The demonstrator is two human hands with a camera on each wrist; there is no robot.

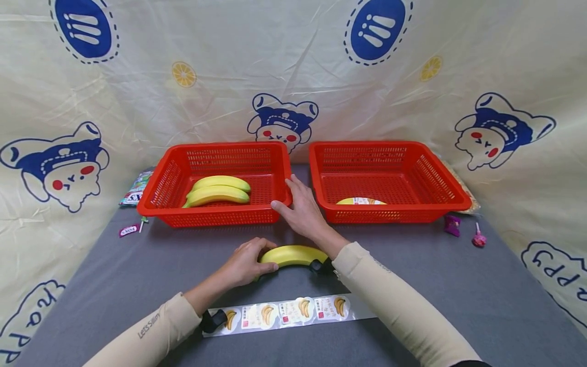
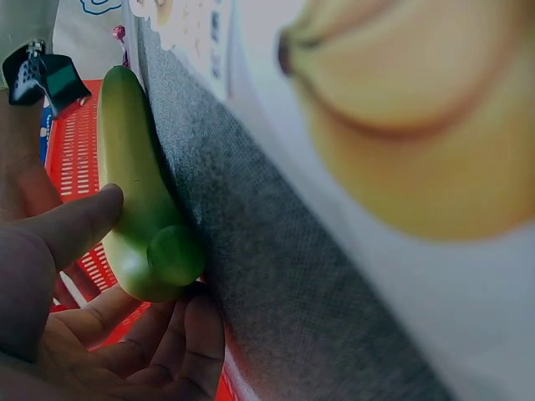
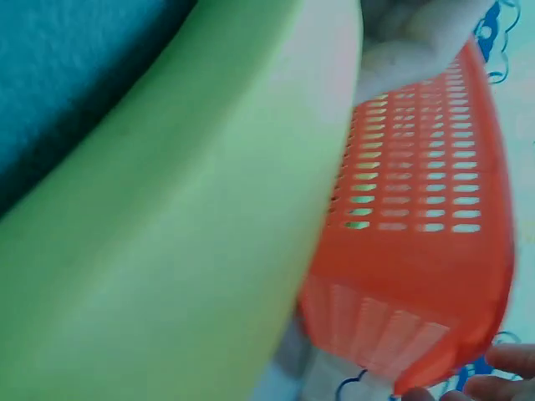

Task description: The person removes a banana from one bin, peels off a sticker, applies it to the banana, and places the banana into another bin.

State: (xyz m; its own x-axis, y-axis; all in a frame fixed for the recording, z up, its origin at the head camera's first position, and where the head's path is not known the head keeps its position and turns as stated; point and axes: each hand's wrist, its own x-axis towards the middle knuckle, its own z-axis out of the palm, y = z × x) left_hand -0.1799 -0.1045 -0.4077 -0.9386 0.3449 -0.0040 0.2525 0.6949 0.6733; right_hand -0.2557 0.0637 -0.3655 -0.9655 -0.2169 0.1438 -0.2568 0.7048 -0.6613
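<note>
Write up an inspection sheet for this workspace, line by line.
Surface: grey cloth.
Job's things: front banana; two bananas in left basket; stickered banana, partly hidden, in right basket; banana-sticker strip nearest the person.
Clutter: wrapped sweets and lollipops beside the baskets; packets at their outer ends.
Hands: left hand holds the front banana's left end; right hand is at the left basket's right end.
Cables: nothing seen.
Surroundings: pale, cartoon-printed backdrop.

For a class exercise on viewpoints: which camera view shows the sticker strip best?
The head view: it shows most of the sticker strip at once, though the right sleeve covers part. The left wrist view gives only a cropped close-up; in the right wrist view none of it can be made out.
</note>
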